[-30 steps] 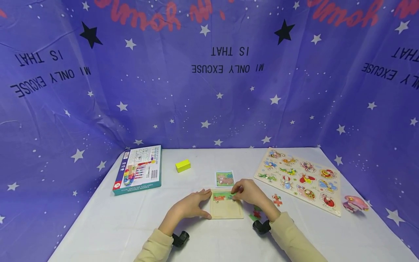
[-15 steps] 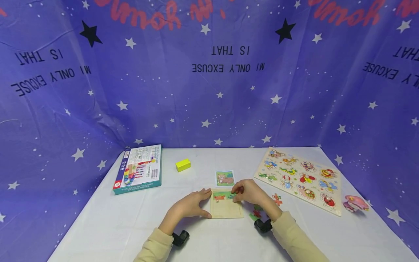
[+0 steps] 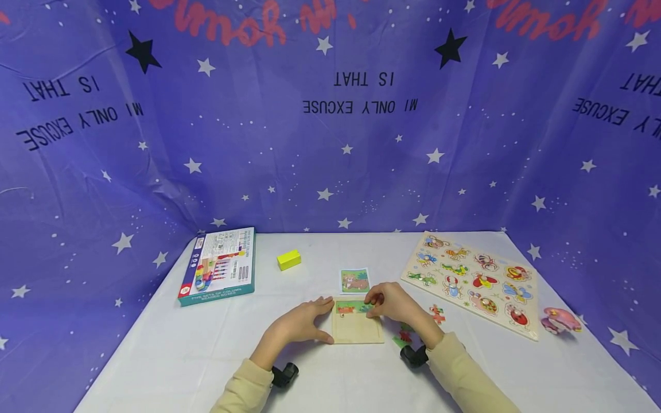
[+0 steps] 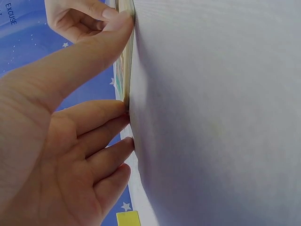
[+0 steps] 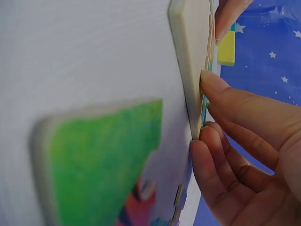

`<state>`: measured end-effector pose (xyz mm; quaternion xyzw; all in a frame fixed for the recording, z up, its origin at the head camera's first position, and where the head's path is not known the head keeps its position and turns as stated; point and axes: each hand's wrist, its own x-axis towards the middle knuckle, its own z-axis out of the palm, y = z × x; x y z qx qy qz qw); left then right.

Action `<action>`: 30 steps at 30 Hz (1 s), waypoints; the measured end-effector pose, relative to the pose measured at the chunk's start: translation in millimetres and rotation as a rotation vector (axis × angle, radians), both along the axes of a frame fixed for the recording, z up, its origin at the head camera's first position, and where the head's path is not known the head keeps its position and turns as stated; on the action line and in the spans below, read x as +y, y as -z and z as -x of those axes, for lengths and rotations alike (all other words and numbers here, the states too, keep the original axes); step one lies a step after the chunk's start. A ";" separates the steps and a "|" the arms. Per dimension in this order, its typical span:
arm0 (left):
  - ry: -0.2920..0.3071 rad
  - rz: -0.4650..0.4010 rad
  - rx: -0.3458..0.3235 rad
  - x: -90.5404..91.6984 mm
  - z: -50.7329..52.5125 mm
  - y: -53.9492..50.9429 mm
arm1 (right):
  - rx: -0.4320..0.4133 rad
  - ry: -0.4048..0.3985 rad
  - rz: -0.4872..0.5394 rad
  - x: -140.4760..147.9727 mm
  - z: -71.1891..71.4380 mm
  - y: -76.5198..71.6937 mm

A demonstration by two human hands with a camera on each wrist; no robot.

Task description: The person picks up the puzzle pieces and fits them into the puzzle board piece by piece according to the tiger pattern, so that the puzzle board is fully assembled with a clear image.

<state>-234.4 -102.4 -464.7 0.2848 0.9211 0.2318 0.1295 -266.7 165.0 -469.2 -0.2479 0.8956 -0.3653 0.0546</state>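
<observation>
A shallow wooden puzzle tray (image 3: 358, 332) lies at the near middle of the table, with several picture pieces (image 3: 347, 307) along its far side. My left hand (image 3: 300, 322) rests against the tray's left edge, thumb at the near corner and fingers toward the far one. In the left wrist view its fingers (image 4: 101, 115) are fairly straight. At the tray's far right, my right hand (image 3: 395, 304) pinches a green-blue puzzle piece (image 3: 369, 308), partly hidden by the fingers. The right wrist view shows the thumb over the pieces and other fingers at the tray's (image 5: 186, 56) edge.
A picture card (image 3: 354, 281) of a brown animal lies beyond the tray. Loose pieces (image 3: 436, 314) lie by my right forearm. Farther out are an insect puzzle board (image 3: 472, 281), a pink toy (image 3: 561, 320), a yellow block (image 3: 288, 260) and a flat box (image 3: 219, 267).
The piece under my right fingers has shifted slightly at the far right of the tray and sits closer to its neighbours. My left hand keeps its place.
</observation>
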 end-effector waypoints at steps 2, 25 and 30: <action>0.001 0.001 0.001 0.1 0.1 -0.4 | -0.004 0.008 -0.004 -0.6 0.2 -1.1; 0.012 -0.004 0.003 -0.1 -0.8 -1.8 | 0.139 -0.053 -0.047 36.2 -13.7 -7.1; 0.011 -0.001 0.004 -0.1 -0.2 -0.1 | 0.127 -0.049 -0.051 48.6 -20.0 -10.5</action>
